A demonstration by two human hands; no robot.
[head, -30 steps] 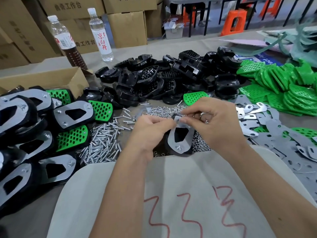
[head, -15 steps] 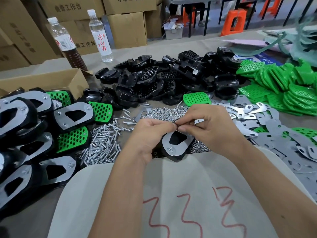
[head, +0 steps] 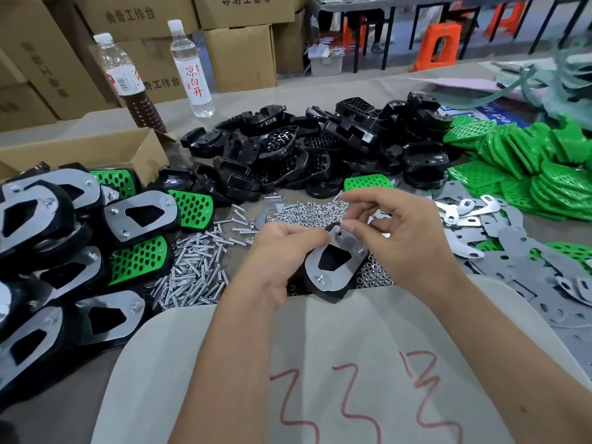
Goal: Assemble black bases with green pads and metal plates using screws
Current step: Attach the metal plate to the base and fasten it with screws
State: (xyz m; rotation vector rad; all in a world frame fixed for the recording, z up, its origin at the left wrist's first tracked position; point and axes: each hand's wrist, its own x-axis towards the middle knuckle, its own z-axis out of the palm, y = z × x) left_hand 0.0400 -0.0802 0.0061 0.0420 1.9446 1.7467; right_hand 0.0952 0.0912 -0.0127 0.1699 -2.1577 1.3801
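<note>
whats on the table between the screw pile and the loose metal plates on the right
In the head view, a heap of small nuts lies between the screw pile and the loose plates, with the part in the hands held over it.

Counter (head: 256, 100), grey-beige covering. Lying on it: heap of black bases (head: 320, 155) at centre rear; green pads (head: 528, 168) piled at right; flat metal plates (head: 528, 267) spread near right; loose screws (head: 195, 270) left of centre; small nuts (head: 314, 213) beside them; finished assemblies (head: 64, 238) stacked at left; cardboard box (head: 96, 152); two bottles (head: 190, 65) at rear.
</note>
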